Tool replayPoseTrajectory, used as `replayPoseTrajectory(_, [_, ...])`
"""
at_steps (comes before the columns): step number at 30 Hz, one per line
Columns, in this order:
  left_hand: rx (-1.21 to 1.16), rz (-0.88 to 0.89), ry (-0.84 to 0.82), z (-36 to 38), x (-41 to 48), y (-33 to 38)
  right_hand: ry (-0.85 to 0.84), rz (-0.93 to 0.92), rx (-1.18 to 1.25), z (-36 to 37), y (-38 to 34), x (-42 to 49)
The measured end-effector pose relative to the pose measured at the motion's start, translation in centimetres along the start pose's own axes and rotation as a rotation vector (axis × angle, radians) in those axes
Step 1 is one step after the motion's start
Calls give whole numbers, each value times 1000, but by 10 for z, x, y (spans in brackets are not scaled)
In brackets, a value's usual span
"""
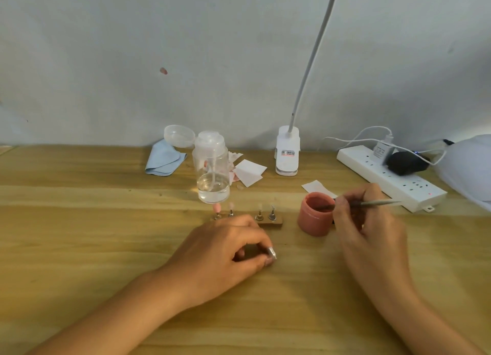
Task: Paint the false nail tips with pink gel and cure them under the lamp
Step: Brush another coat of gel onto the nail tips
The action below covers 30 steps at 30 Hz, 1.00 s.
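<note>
A pink gel pot (314, 216) stands open on the wooden table (79, 221). My right hand (369, 227) pinches a thin silver brush (380, 202) whose tip dips into the pot. My left hand (225, 251) rests on the table and pinches a small holder with a clear nail tip (271, 253). Behind it a wooden stand (269, 223) carries several metal holders with nail tips; the leftmost tip (215, 208) is pink, the others look clear.
A clear pump bottle (212, 171) with liquid stands behind the stand. Paper wipes (249, 171), a blue cloth (164, 159) and a clear lid (179, 136) lie further back. A clip lamp (287, 152), a white power strip (393, 179) and a white curing lamp (470, 166) sit at the right.
</note>
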State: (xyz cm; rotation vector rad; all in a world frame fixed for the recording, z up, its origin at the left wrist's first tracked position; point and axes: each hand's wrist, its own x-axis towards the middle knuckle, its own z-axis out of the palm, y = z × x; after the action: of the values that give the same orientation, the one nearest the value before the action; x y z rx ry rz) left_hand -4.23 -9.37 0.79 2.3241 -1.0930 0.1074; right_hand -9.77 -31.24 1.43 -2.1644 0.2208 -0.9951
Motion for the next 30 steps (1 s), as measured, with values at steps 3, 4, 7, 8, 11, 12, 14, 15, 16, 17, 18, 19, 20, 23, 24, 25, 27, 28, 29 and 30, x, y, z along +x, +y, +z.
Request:
replayPoseTrajectory(3, [32, -2, -5, -2, -2, 0, 30, -3, 20, -1, -1, 0])
replayPoseTrajectory(4, [40, -2, 1, -2, -3, 1, 46, -8, 27, -1, -2, 0])
replayPoseTrajectory(7, [0, -35, 36, -1, -4, 2, 14, 7, 1, -2, -2, -1])
replayPoseTrajectory(8, [-39, -57, 50, -1, -4, 1, 8, 15, 1, -2, -2, -1])
replayPoseTrajectory(11, [-99, -110, 86, 0, -4, -3, 81, 8, 89, -5, -4, -3])
replayPoseTrajectory(12, [-90, -121, 100, -1, -5, -4, 103, 5, 130, -6, -7, -4])
replayPoseTrajectory(14, [-77, -137, 121, 0, -6, -4, 103, 25, 261, -8, -12, -7])
replayPoseTrajectory(15, [-77, -142, 128, 0, -7, -4, 84, 48, 364, -10, -15, -11])
replayPoseTrajectory(16, [-81, -148, 131, 0, -7, -3, 70, 72, 462, -12, -18, -12])
replayPoseTrajectory(17, [-83, -150, 134, 1, -9, -2, 60, 93, 531, -14, -23, -14])
replayPoseTrajectory(18, [-87, -150, 135, 2, -9, -2, 56, 121, 578, -15, -28, -15])
replayPoseTrajectory(19, [-102, -147, 136, 2, -8, -1, 53, 164, 627, -16, -33, -16])
replayPoseTrajectory(20, [-130, -150, 135, 2, -9, -1, 47, 214, 690, -15, -38, -20])
replayPoseTrajectory(23, [-224, -155, 124, 1, -13, -3, -16, 356, 821, -6, -48, -32])
replayPoseTrajectory(24, [-243, -154, 118, 2, -14, -4, -45, 385, 796, -3, -49, -37])
replayPoseTrajectory(25, [-256, -151, 112, 1, -15, -5, -63, 396, 768, 0, -50, -40])
replayPoseTrajectory(27, [-275, -152, 105, 0, -14, -6, -79, 374, 767, 6, -52, -44])
replayPoseTrajectory(28, [-279, -152, 98, -1, -13, -7, -86, 367, 790, 8, -53, -44])
replayPoseTrajectory(29, [-281, -151, 85, -2, -11, -8, -99, 366, 813, 10, -53, -43])
replayPoseTrajectory(30, [-286, -151, 66, -4, -9, -8, -116, 365, 825, 11, -53, -42])
